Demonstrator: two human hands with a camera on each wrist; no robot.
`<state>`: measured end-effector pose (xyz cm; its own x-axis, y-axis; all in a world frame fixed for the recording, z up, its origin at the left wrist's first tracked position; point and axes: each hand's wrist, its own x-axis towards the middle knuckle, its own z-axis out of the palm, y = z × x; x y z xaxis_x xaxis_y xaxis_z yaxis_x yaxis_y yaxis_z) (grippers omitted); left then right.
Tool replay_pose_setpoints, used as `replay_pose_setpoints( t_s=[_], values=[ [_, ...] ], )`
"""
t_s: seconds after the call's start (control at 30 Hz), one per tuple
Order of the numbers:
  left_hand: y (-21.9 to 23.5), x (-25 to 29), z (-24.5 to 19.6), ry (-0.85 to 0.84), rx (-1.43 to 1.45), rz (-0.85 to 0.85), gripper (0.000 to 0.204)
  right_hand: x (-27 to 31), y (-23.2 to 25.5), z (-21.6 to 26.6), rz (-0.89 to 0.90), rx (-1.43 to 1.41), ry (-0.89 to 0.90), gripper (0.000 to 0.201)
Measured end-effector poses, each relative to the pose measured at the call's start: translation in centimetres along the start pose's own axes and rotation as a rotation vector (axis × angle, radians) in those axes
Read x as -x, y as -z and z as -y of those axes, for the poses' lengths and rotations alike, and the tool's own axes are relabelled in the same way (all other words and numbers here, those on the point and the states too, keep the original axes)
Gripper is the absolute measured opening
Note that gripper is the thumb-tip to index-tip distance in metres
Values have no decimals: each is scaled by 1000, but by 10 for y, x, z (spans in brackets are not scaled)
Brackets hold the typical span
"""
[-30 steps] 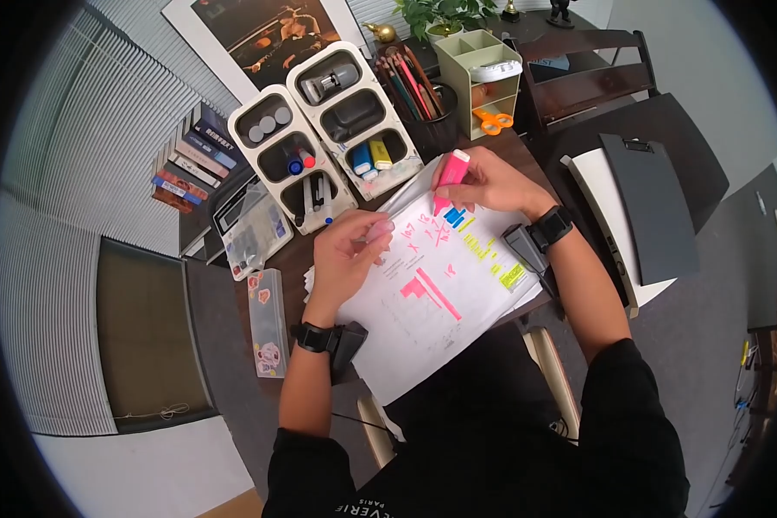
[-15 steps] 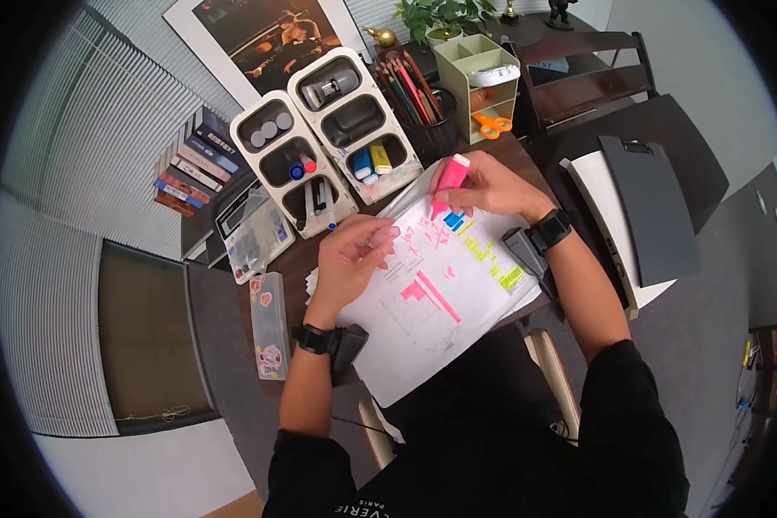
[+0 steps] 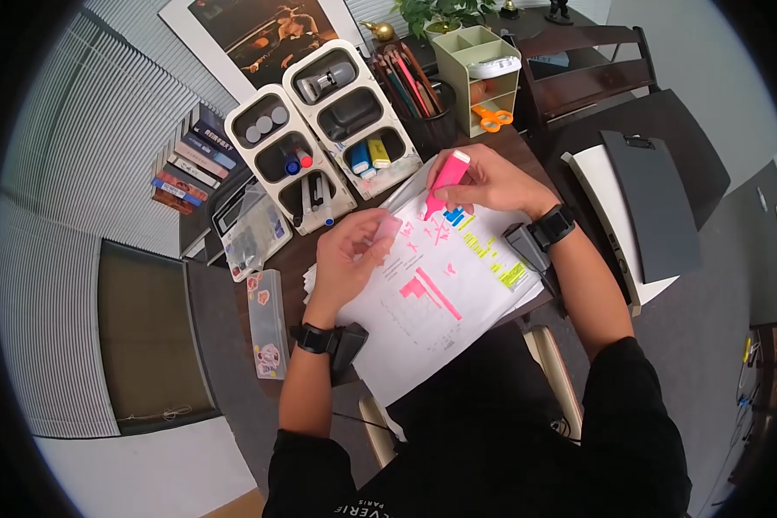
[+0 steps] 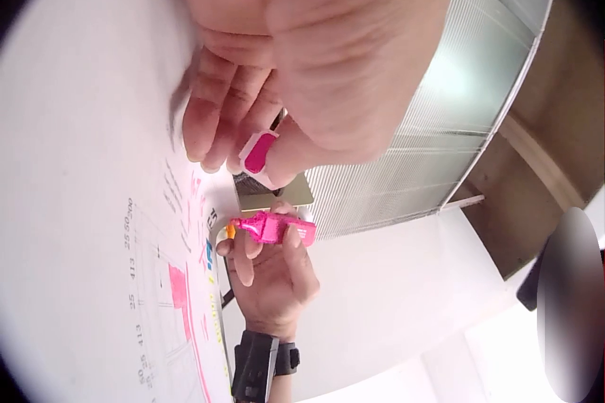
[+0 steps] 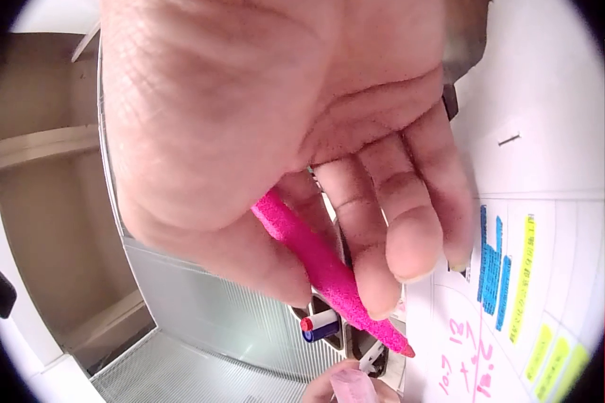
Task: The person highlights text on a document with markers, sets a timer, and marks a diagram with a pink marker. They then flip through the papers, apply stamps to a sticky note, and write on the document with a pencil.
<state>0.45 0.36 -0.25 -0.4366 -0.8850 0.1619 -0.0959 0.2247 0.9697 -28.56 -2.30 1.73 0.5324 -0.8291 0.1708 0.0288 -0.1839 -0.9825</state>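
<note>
In the head view my right hand (image 3: 499,183) pinches a pink highlighter (image 3: 450,180), its uncapped tip slanting down to the left over the handwritten pink figures. The left hand (image 3: 344,263) holds the highlighter's translucent pink cap (image 3: 388,228) between thumb and fingers, just left of the tip and apart from it. From the left wrist, the cap (image 4: 259,153) shows its deep pink open end facing the highlighter (image 4: 274,228). Beneath both hands lie printed sheets of paper (image 3: 406,345) with pink, yellow and blue highlighting.
Two white organizers (image 3: 341,194) with markers stand behind the left hand. Next to them are a pencil cup (image 3: 432,129) and a green holder (image 3: 475,65) with orange scissors (image 3: 493,119). A clear pencil case (image 3: 268,324) lies at left, a black clipboard (image 3: 652,216) at right.
The highlighter's tip has lifted from the written figures and swung left toward the cap. In the left hand, which stays nearly in place, the cap has tilted toward the tip.
</note>
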Motion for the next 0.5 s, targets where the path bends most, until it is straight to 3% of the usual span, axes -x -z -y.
replay_pose_setpoints(
  t_s=[0.3,0.5],
  values=[
    [2,-1,3,13,-31,14,41,4,5,-7,47,145,38,14],
    [1,1,0,13,-58,10,41,5,2,-2,113,184,-87,12]
  ],
)
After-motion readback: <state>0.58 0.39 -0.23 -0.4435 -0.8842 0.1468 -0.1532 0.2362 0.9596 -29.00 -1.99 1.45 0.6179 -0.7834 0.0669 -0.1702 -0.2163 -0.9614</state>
